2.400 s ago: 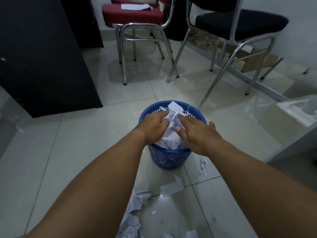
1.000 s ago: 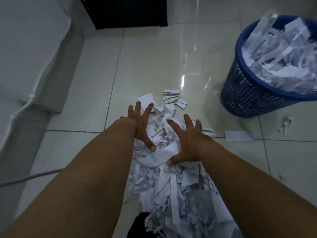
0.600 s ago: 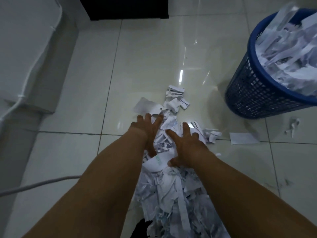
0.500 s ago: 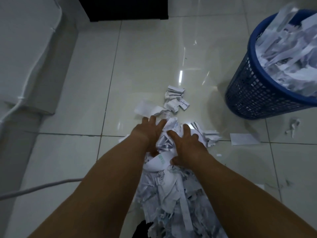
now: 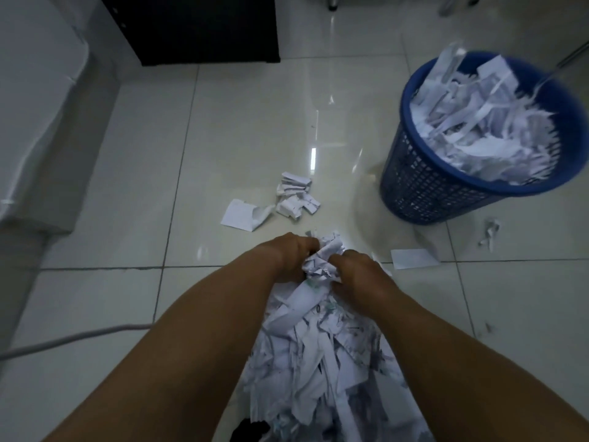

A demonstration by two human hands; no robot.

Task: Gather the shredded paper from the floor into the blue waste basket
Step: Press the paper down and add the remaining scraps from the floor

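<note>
On the tiles (image 5: 239,122), my left hand (image 5: 287,252) and right hand (image 5: 358,271) clamp a paper wad (image 5: 322,261) together; I squeeze firmly, basket (image 5: 420,189) at two o'clock.

We record: glossy pale floor tiles (image 5: 242,129) with reflected light streaks; black cabinet (image 5: 204,27) at far edge; white cable (image 5: 63,341) at left.

The pile (image 5: 318,346) lies at 6 o'clock on the floor (image 5: 239,122). Scraps (image 5: 294,199) lie just beyond it at 12, and the basket (image 5: 417,189), holding paper (image 5: 478,129), stands at 2 o'clock.
</note>
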